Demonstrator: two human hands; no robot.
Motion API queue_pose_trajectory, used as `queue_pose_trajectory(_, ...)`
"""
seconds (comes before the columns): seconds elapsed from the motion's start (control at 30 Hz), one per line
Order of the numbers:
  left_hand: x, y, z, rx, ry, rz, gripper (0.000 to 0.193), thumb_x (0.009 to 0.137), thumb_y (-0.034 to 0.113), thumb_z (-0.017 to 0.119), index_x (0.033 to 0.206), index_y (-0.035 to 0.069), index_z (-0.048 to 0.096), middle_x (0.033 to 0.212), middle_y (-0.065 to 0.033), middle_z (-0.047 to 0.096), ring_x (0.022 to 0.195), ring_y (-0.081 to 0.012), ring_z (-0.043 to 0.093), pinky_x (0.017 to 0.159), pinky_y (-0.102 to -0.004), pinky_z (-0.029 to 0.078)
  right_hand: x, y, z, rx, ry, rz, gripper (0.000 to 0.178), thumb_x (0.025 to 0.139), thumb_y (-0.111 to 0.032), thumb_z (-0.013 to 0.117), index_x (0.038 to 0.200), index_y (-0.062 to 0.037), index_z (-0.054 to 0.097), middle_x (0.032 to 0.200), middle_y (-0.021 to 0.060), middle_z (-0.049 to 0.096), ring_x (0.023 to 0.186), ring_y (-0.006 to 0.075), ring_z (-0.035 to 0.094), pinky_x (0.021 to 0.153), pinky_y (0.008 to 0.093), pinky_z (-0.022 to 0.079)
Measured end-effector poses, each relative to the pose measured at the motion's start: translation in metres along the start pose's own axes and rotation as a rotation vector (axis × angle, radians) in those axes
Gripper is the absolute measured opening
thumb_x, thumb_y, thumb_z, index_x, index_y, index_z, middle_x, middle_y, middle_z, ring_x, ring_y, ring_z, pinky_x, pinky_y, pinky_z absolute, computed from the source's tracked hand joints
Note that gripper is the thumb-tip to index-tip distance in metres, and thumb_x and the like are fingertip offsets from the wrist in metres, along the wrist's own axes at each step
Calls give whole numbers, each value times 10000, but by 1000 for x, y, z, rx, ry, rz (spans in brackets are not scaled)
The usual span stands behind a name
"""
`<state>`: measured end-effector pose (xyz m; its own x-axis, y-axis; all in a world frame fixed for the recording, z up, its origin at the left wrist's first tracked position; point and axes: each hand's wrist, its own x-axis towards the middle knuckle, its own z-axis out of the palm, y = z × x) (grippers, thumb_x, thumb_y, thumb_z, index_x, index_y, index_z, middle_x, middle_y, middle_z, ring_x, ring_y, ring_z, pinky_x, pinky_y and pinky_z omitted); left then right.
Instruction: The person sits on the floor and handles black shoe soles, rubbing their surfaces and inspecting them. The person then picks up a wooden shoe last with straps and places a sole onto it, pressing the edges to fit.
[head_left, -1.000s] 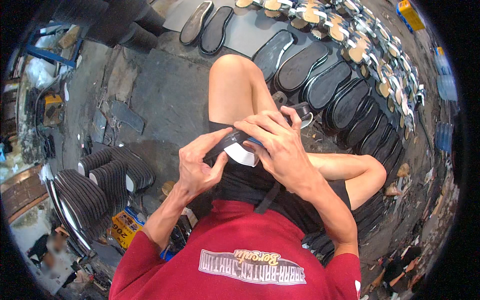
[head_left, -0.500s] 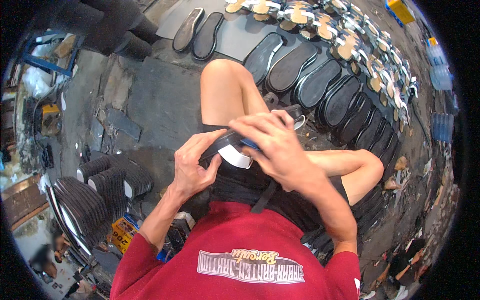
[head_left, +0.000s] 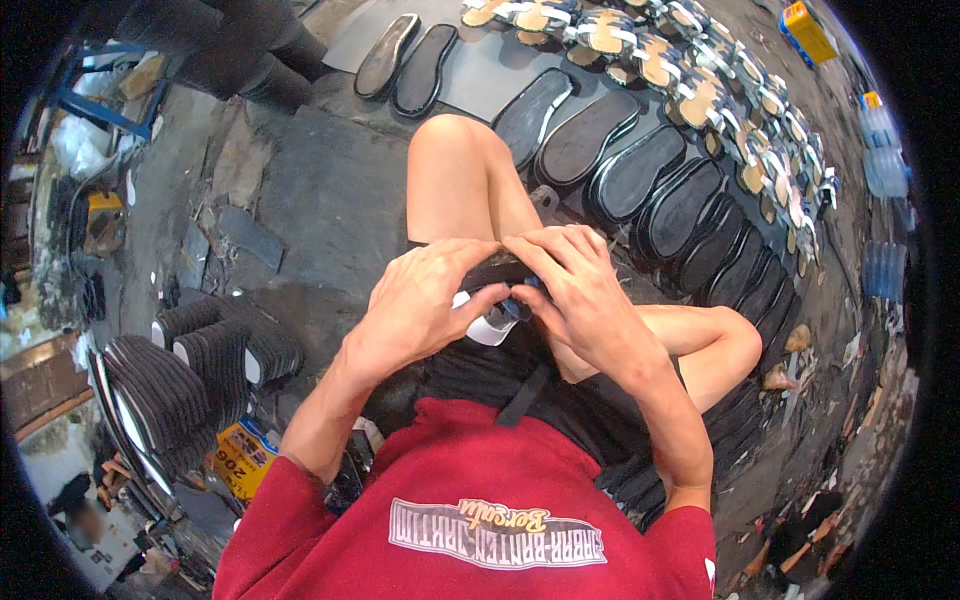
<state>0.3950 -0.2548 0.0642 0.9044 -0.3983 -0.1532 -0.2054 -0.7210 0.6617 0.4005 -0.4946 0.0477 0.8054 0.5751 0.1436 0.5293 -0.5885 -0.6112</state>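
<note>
Between both hands, above my lap, is a sandal with a dark sole and a white strap. A bit of blue shows beside the strap. My left hand closes on the sandal from the left, its thumb on the near side and fingers over the far side. On the right, my right hand pinches the same piece, thumb and fingertips close to the left hand's. Much of the sandal is covered by my fingers.
A curved row of black soles runs along the right, beyond my knee. Behind it stand many strapped sandals. Stacks of soles sit at the left, near a yellow package. A yellow box is far right.
My right hand has moved from across the top of the sandal to its right side. My left hand has shifted right and up. Both thumbs now meet near the middle, and the sandal has turned.
</note>
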Motion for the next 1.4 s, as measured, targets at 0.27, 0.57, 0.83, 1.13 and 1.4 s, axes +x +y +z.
queue_pose_trajectory(0.27,9,-6,10,145,-5,49,459,936,266,779,1321,22,724,1187,-209,786,1000,-386,777,890,-464,621,-6,1,31,-125,210,-1,458,934,-125,754,1379,-52,675,1285,109,663,1247,298,626,1186,521,383)
queue_pose_trajectory(0.57,13,-5,8,34,95,99,436,956,294,774,1307,36,743,1190,-186,794,1025,-383,779,882,-465,620,0,1,14,57,232,50,386,944,-90,750,1322,-37,697,1197,141,680,1205,351,632,1197,535,410)
queue_pose_trajectory(0.83,13,-9,12,98,138,59,426,984,347,776,1292,53,759,1161,-185,800,1020,-384,778,867,-460,616,9,10,24,38,224,39,407,960,-151,752,1351,-54,690,1284,158,671,1269,353,608,1187,513,427)
queue_pose_trajectory(1.13,12,7,2,-23,117,164,482,968,283,784,1358,21,679,1184,-212,775,1073,-379,762,915,-473,603,-6,19,4,31,212,13,458,931,-140,781,1376,-69,695,1303,139,681,1246,356,611,1151,505,445)
queue_pose_trajectory(1.4,19,2,49,134,199,139,488,943,169,781,1380,-10,660,1271,-204,751,1137,-373,746,949,-457,608,-3,12,24,114,317,107,372,910,-88,779,1280,-67,745,1210,135,703,1178,357,634,1082,490,477)
